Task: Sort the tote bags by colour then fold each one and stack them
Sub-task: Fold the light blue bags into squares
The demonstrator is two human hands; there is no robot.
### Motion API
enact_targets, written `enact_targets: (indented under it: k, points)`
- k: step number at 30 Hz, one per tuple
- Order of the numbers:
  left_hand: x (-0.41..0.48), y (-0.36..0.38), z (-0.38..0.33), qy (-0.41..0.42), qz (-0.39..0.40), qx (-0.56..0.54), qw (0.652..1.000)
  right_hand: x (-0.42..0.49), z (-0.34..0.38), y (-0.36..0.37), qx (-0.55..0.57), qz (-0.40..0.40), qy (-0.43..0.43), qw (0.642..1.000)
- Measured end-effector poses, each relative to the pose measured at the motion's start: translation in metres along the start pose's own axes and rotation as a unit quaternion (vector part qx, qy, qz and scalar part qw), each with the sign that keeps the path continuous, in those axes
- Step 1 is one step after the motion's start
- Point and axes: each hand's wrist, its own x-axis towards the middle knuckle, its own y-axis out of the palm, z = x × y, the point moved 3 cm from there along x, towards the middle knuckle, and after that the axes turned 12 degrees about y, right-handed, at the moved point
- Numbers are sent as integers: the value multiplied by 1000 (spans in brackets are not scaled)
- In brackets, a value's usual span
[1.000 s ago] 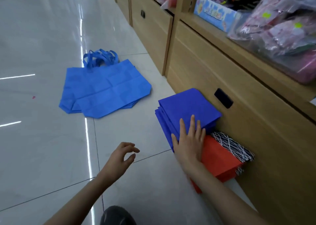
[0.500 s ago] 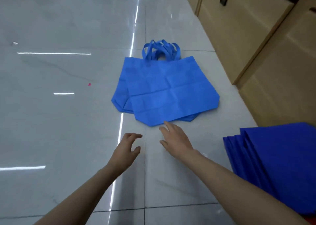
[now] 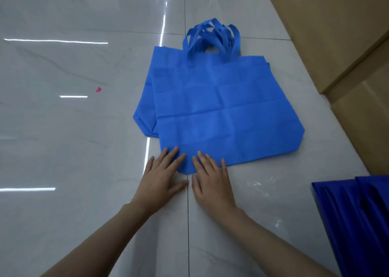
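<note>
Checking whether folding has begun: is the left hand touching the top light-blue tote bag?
Touching. The head view shows the left hand with straight fingers lying flat across the near corner of the top light-blue tote bag.

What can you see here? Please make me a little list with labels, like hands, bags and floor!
top bag: light blue tote, spread flat, not folded
handles: at the far end, pointing away
bags beneath: more light blue, peeking out on the left
left hand: flat, fingertips on the near edge of the top bag
right hand: flat beside it, fingertips on the same edge
folded stack: darker blue bags, bottom right
floor: shiny pale tiles
pink scrap: tiny, left of the bags
cabinet: wooden, on the right
</note>
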Motion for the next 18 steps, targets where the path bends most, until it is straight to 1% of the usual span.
enact_targets:
  k: [3, 6, 8, 10, 11, 13, 14, 15, 16, 18]
  points:
    - [-20, 2, 4, 2, 40, 61, 997, -19, 8, 3, 13, -13, -41, 999]
    - [-39, -6, 2, 16, 39, 105, 994, -35, 8, 2, 16, -4, -90, 996]
    - [-50, -13, -7, 35, 28, 125, 991, -43, 5, -1, 12, -3, -131, 991]
    - [-59, -18, -14, 42, -17, 135, 990, -51, 1, -3, 0, -17, -160, 987]
    - [-64, -23, -16, 31, -37, 129, 991, -53, -2, -5, -11, -34, -166, 985]
    - [-77, -34, -14, 4, -66, 105, 992, -57, -16, -15, -29, -85, -148, 985]
    - [-86, -36, -9, -5, -74, 96, 993, -58, -27, -22, -34, -96, -126, 987]
    - [-96, -42, -6, -10, -74, 91, 993, -60, -40, -27, -40, -103, -103, 989]
    - [-104, -46, -1, -13, -69, 87, 994, -61, -53, -33, -49, -91, -80, 991]
    - [-121, -55, 14, -37, -67, 69, 995, -67, -78, -43, -58, -89, -57, 993]
